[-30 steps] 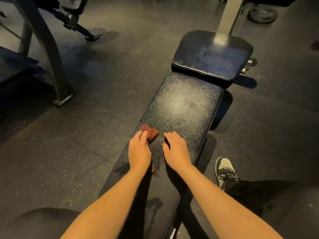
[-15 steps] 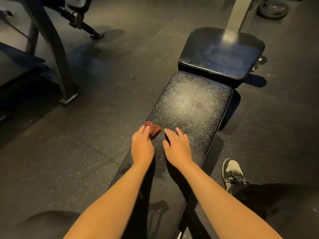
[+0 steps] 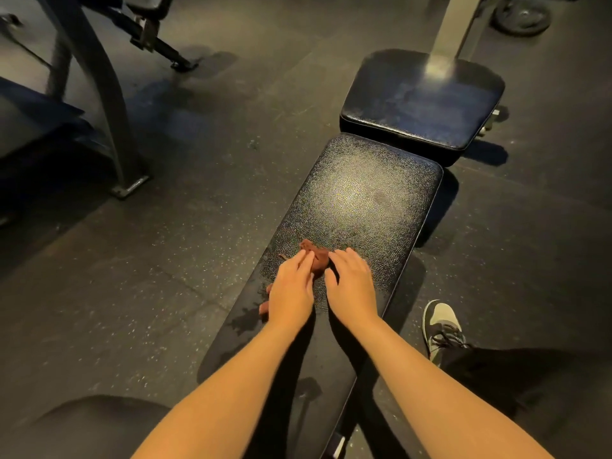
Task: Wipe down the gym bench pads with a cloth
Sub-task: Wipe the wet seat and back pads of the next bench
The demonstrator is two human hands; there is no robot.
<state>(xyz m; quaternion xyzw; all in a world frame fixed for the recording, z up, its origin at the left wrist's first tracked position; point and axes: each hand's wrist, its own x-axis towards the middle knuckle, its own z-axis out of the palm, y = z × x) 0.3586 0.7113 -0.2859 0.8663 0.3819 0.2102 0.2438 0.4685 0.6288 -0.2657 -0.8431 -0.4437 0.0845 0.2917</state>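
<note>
A long black textured bench pad [image 3: 361, 200] runs away from me, and a shorter black seat pad [image 3: 420, 104] sits at its far end. A small reddish-brown cloth [image 3: 316, 256] lies bunched on the long pad. My left hand [image 3: 291, 289] lies flat over the cloth's left part, fingers straight, with cloth showing under its wrist side too. My right hand [image 3: 351, 283] rests flat on the pad just right of the cloth, fingertips touching its edge. Wet streaks show on the pad near my left wrist.
A grey metal post [image 3: 453, 31] rises behind the seat pad, with a weight plate [image 3: 523, 14] on the floor at top right. Another machine's frame [image 3: 109, 127] stands on the dark rubber floor at left. My shoe [image 3: 442, 326] is right of the bench.
Both hands have slid a little forward along the pad. The cloth has spread out more ahead of my left fingers, and my right fingertips now reach it.
</note>
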